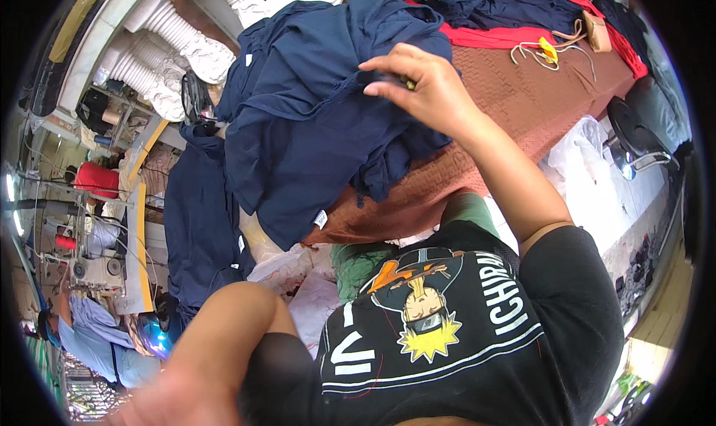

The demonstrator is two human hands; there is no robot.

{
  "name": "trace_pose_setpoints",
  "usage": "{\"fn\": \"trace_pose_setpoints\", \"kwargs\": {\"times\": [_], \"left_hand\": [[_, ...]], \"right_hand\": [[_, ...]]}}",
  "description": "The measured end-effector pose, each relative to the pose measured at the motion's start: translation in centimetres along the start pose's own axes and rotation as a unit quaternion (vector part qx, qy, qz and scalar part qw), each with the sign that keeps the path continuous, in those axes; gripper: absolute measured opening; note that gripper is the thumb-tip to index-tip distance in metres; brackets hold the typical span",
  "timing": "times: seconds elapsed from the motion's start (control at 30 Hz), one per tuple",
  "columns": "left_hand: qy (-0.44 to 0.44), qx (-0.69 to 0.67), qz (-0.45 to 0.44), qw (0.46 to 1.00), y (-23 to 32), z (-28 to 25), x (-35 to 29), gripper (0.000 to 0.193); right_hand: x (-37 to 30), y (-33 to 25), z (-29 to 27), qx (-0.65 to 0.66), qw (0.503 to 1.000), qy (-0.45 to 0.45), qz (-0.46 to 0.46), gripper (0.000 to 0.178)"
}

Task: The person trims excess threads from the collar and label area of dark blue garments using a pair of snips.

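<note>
On the brown-covered bench (514, 90) in front of me: navy garment pile (291, 127), heaped loose, near edge hanging over the side twd my lap. Another navy piece (198, 217) hangs off to the left, lower.

R hand (431, 86) is over the pile's right part: thumb & index curved twd each other, small gap at the tips, other fingers curled in. Small dark/yellow item (406, 81) held in the grip, mostly hidden; poss. snips, can't confirm. Can't tell if fingertips touch cloth or sit just above it. L hand (175, 405) is low left, off the pile, motion-blurred; can't tell how far its fingers spread or if it has anything.

Handling, my est.: fabric soft & limp, prob. knit, no stiffness, so it'll fold & drape wherever it's let go. Single pc light; whole heap prob. heavy-ish and apt to drag neighbours along. Not fragile, low slip; cover looks textured, so shld grip the cloth a bit.

Best hold: pinch a single layer at an edge or seam, e.g. the near hanging corner by the white tag (321, 218), w/ L hand; R is part-occupied. Avoid grabbing mid-heap: multiple layers = tangle. If the item's sharp, keep its tip off the fabric, else snag/nick risk.
</note>
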State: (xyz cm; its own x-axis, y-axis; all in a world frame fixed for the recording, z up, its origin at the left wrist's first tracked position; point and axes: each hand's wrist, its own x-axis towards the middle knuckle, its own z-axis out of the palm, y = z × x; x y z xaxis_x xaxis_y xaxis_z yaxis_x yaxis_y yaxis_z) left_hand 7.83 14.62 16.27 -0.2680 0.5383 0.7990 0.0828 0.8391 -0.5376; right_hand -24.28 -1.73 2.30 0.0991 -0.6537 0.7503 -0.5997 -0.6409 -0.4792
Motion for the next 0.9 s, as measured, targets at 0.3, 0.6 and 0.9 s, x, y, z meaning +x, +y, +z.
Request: {"fn": "trace_pose_setpoints", "kwargs": {"times": [0.3,0.6,0.9], "left_hand": [[-0.03,-0.228,-0.656,0.719,-13.1,17.9,-15.7,0.043],[-0.213,-0.137,-0.707,0.66,-15.1,20.4,-15.7,0.025],[-0.222,-0.2,-0.73,0.614,-16.2,19.5,-16.2,0.022]], "right_hand": [[2.6,1.1,1.2,0.109,0.992,0.018,0.056,0.016],[2.8,2.6,-1.7,0.052,0.999,0.006,0.014,0.021],[2.2,3.9,-4.7,0.025,0.99,-0.132,0.036,0.031]]}}
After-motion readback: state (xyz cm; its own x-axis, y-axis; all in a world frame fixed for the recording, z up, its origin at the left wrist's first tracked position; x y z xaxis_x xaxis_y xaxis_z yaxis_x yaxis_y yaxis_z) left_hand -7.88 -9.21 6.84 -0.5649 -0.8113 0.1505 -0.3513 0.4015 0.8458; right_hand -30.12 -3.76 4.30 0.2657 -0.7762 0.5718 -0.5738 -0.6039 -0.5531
